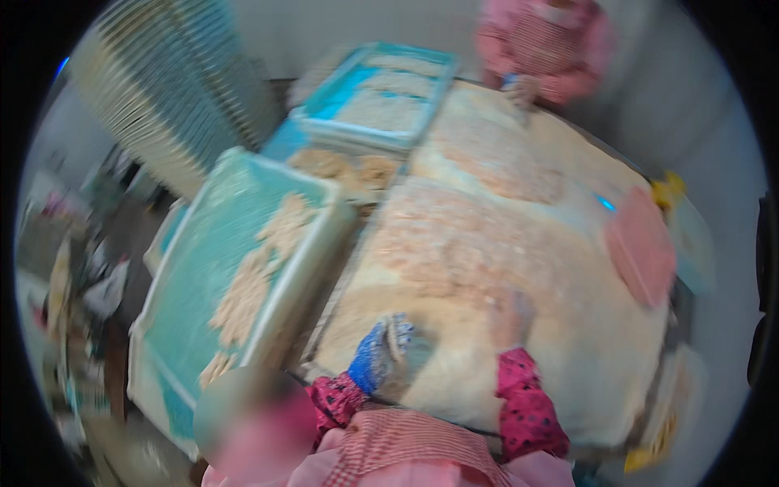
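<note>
My left hand (381, 353), in a powder-dusted blue glove, is closed at the near edge of a broad work surface coated in pale powder (584, 357); what its fingers hold, if anything, is unclear. My right hand (510, 316) is on or just over the powder beside the lower end of a spread of pale pinkish pieces (438, 235), its fingers smeared by motion. A second spread of pieces (495, 162) lies farther back. Left of the surface, a turquoise-lined tray (187, 292) holds rows of coated pieces (243, 300).
A co-worker (544, 49) in pink stands across the surface, a gloved hand at its far edge. Another tray (341, 97) with coated pieces sits behind; stacked white trays (162, 81) rise at back left. A pink plastic item (641, 243) rests at right against a wall.
</note>
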The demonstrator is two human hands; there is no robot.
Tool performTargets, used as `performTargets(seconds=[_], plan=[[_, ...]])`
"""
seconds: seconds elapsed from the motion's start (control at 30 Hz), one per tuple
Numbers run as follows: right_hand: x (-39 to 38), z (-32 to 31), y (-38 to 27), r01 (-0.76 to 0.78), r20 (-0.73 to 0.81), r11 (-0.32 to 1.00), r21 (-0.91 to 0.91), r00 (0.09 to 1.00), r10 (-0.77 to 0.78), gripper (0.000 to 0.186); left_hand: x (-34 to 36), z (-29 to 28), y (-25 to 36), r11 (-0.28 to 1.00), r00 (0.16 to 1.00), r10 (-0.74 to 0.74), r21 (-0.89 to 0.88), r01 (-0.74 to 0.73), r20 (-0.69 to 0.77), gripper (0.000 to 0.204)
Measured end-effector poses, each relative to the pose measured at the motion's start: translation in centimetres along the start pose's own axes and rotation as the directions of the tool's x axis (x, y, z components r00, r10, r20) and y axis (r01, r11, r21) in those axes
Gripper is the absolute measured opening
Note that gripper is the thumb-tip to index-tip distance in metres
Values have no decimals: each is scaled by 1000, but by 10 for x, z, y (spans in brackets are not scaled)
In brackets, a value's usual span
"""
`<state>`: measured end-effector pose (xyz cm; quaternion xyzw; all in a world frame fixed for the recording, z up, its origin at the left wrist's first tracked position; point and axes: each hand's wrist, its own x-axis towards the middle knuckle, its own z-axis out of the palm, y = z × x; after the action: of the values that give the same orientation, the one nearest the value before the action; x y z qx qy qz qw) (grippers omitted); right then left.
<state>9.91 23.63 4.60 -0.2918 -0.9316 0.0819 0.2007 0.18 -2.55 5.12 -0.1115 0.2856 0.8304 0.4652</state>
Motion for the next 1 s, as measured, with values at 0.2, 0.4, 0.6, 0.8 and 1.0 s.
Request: performTargets(seconds=[0.2, 0.4, 0.6, 0.8, 1.0], plan=[[1, 2, 22, -42, 48, 999, 28, 998, 41, 38, -85, -9, 164, 682, 695, 714, 314, -661, -86, 44], [1, 9, 19, 160, 28, 984, 79, 986, -162, 35, -251, -252, 262, 539, 621, 677, 841, -54, -394, 67], [17, 21, 55, -311, 245, 749, 586, 948, 202, 20, -213, -210, 248, 535, 770, 532, 845, 17, -352, 56], [-13, -31, 6, -23, 120, 799, 601, 991, -62, 19, -146, -103, 217, 57, 614, 781, 968, -245, 110, 45], [-106, -52, 43, -262, 433, 895, 362, 897, 87, 40, -48, -13, 102, -509, 841, 148, 769, -386, 521, 55]])
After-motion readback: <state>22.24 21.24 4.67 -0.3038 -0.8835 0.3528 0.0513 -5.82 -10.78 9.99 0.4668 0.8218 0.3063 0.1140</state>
